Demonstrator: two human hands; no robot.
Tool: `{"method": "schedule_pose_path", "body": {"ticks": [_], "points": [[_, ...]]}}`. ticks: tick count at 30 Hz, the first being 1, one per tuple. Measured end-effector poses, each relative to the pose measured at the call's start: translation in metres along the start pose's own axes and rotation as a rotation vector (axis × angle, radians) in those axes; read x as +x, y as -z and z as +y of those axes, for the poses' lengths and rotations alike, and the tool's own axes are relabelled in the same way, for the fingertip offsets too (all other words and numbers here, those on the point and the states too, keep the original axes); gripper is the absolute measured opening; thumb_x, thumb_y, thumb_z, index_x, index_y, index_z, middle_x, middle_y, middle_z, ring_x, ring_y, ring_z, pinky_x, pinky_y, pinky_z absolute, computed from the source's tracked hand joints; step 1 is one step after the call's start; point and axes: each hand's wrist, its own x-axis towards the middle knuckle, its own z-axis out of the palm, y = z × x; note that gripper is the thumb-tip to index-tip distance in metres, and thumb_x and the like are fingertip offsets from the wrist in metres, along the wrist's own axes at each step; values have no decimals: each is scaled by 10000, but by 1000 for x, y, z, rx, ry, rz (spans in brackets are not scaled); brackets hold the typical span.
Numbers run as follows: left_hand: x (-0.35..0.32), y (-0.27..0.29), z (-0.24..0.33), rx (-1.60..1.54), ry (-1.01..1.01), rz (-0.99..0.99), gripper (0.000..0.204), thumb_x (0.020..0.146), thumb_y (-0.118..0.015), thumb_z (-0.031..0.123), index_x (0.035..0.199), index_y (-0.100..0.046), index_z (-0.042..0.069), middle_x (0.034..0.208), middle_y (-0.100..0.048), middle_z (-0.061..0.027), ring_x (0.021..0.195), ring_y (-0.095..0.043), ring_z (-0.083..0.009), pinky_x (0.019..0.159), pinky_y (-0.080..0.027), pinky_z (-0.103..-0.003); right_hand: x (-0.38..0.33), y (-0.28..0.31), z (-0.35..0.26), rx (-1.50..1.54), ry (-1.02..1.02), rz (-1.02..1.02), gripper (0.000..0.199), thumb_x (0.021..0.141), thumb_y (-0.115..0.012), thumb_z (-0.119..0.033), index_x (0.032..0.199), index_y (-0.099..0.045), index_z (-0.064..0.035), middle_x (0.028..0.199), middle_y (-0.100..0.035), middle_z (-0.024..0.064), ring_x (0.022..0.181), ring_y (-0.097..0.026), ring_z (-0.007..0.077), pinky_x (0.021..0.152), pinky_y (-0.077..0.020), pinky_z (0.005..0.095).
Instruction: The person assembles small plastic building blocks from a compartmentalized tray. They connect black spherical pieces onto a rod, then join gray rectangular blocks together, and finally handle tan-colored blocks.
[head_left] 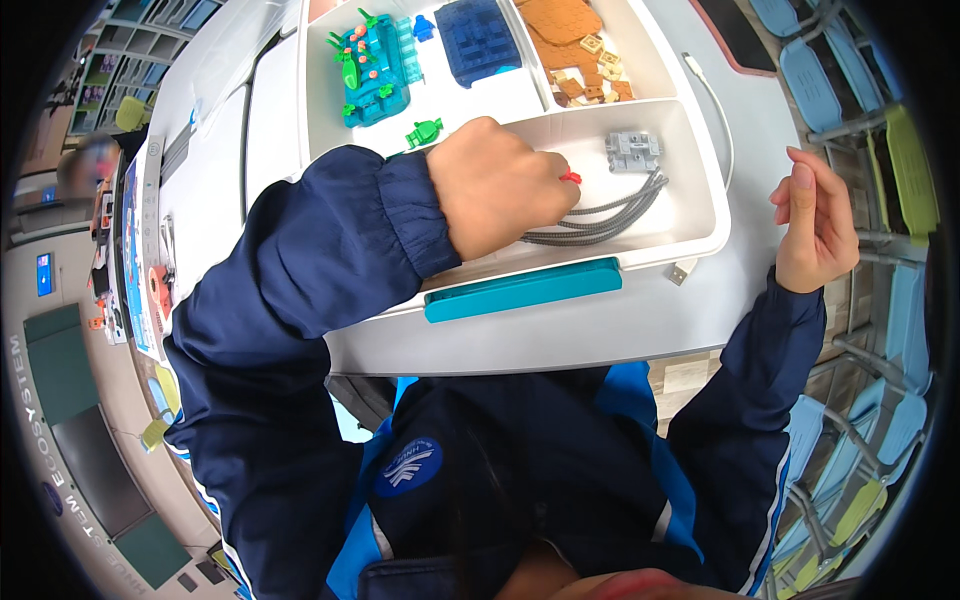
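My left hand (505, 185) reaches into the front compartment of a white sorting tray (718, 225). Its fingers are closed on a small red toy brick piece (571, 176), of which just a bit shows past the fingertips. Below and beside that hand lies a bundle of grey ribbed tubes (625, 212), partly hidden by it. Light grey bricks (634, 152) sit in the same compartment, near its right end. My right hand (815, 222) is off the tray's right side, above the table edge, with loosely bent fingers and nothing visible in them.
Behind are compartments with teal bricks and green plant pieces (380, 75), dark blue bricks (480, 42), and orange and tan bricks (575, 45). A teal latch (525, 290) fronts the tray. A white cable (722, 110) runs along its right; blue chairs (812, 85) stand beyond the table.
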Motion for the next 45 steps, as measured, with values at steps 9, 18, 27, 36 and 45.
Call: {"method": "schedule_pose_path", "body": {"ticks": [9,18,27,36,45], "points": [[-81,72,25,-167,275,447,174,755,-729,114,911,-688,47,841,-685,-72,556,-604,-195,467,-461,-288,2,3,13,208,-200,-153,144,836,-673,31,976,-643,32,932,-667,96,780,-626,129,664,-484,226],[-102,25,88,62,400,304,456,763,-654,66,1217,-607,87,1124,-621,-34,587,-567,-94,527,-461,-226,17,-36,-11,170,-208,-567,353,944,-548,-111,1289,-570,-34,1383,-487,155,1288,-444,211,1054,-340,312],[-117,23,93,15,459,491,479,616,-588,-37,1069,-666,97,996,-637,-22,573,-562,-159,516,-452,-260,-16,-37,-49,103,-269,-464,342,934,-553,-110,1272,-589,-70,1373,-488,190,1198,-519,207,914,-446,263],[-158,10,94,77,513,605,422,571,-599,-24,967,-671,102,908,-643,-12,601,-591,-173,531,-464,-265,-55,-33,-98,-12,-166,-509,199,892,-624,-133,1049,-653,-14,1378,-429,288,1087,-606,349,902,-477,364],[-168,-4,100,296,642,672,418,519,-607,-32,913,-663,95,878,-648,-27,600,-613,-180,528,-492,-272,-83,-30,-122,-96,33,-597,288,847,-700,-245,998,-630,-10,1331,-406,387,957,-617,404,832,-499,382]]}}
